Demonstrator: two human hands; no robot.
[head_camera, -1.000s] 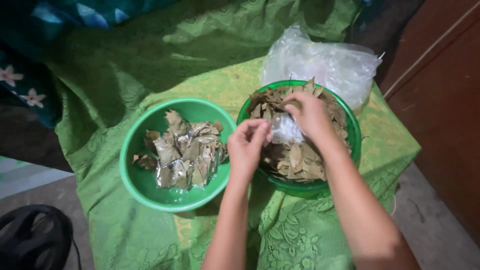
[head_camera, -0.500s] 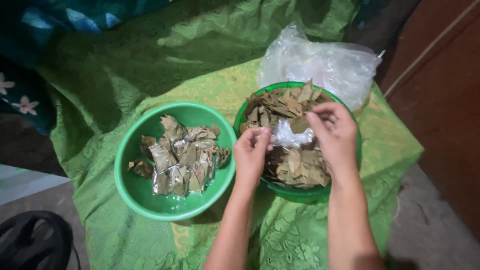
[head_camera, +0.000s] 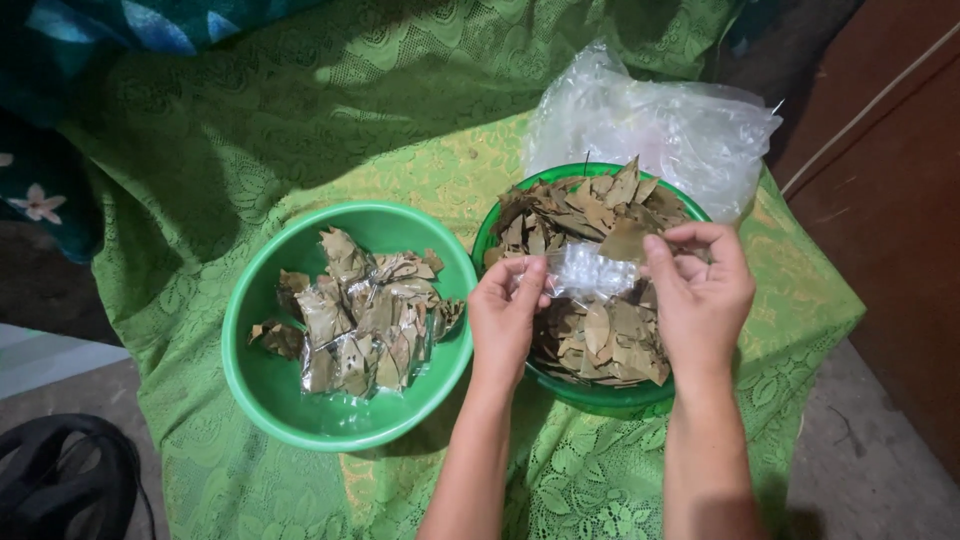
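Over the right bowl, both hands on one small bag

Above the leaf-filled right bowl, the left hand and right hand pinch a small clear bag; the right also clamps a dry leaf. Left of that bowl sits another bowl holding filled packets.

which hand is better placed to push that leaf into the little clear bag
Right. The right hand already pinches the dried leaf at the mouth of the small clear bag, while the left hand holds the bag's other edge.
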